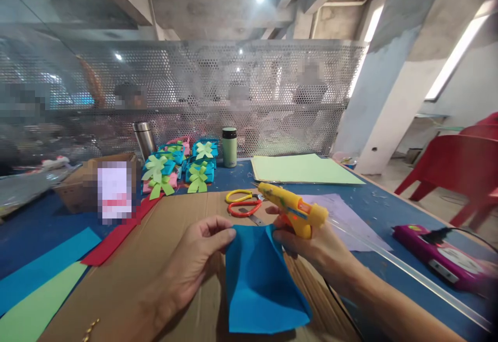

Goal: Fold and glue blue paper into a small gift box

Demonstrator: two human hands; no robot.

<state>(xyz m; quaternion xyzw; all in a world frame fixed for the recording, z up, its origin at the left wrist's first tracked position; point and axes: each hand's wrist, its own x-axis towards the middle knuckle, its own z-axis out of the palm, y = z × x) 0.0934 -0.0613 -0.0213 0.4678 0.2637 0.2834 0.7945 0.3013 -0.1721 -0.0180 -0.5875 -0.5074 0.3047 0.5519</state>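
Observation:
My left hand (pixel 208 243) pinches the upper left corner of a blue felt-like sheet (pixel 259 279) between thumb and fingers. The sheet is curved, its right edge raised and its lower part spread out toward me. My right hand (pixel 298 235) is wrapped round a yellow hot glue gun (pixel 293 207), with the nozzle pointing up and left. A long clear glue stick (pixel 404 261) runs out of its back. The thumb of that same hand also rests at the sheet's upper right corner. Just beyond the sheet lie scissors (pixel 245 207) with yellow and red handles.
Cardboard (pixel 163 243) covers the blue table. Several small blue and pink bags with green bows (pixel 198 176) stand at the back, beside a green tumbler (pixel 230 147) and a steel flask (pixel 143 139). Light-green sheets (pixel 303 168) lie back right; a purple power strip (pixel 439 256) lies right.

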